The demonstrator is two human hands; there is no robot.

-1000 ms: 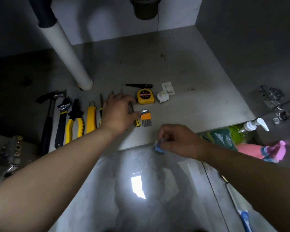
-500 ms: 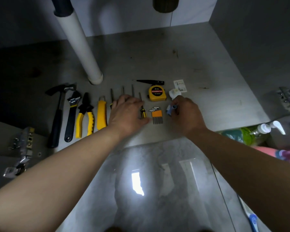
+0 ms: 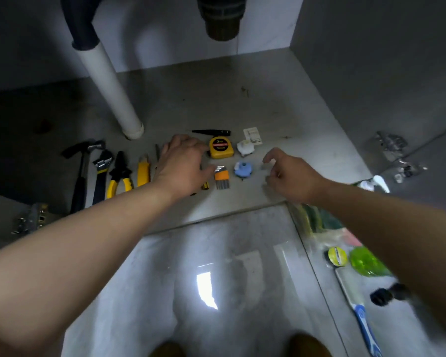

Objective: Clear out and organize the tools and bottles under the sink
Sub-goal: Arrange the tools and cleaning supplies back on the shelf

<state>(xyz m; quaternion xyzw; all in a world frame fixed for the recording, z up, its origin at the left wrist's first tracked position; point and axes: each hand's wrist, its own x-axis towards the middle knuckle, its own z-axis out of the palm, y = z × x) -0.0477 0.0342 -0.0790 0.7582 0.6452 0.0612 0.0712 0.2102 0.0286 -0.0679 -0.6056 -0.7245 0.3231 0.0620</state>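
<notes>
Since half a second ago the right hand (image 3: pixel 291 177) has let go of the small round blue plastic reel (image 3: pixel 243 169) and drawn back to the right. The reel now lies alone on the grey cabinet floor (image 3: pixel 281 104), just right of the orange-holdered hex key set (image 3: pixel 221 177) and in front of the yellow tape measure (image 3: pixel 220 147). The right hand hangs just beside the reel, apart from it. Its fingers are loosely curled and seem to hold nothing, though it is blurred.

The left hand (image 3: pixel 183 163) lies flat, fingers spread, pressing on the middle of the tool row. To its left lie the yellow utility knife (image 3: pixel 143 171), yellow-handled pliers (image 3: pixel 119 176), black adjustable wrench (image 3: pixel 102 171) and black-handled hammer (image 3: pixel 80 171), all with their long axes running front to back.

What remains, I judge, is the white pump nozzle (image 3: pixel 380 182) and the blurred green translucent container (image 3: pixel 366 261). Both lie outside the cabinet, to the right of the right hand, so that hand is the nearer one to fetch them.
</notes>
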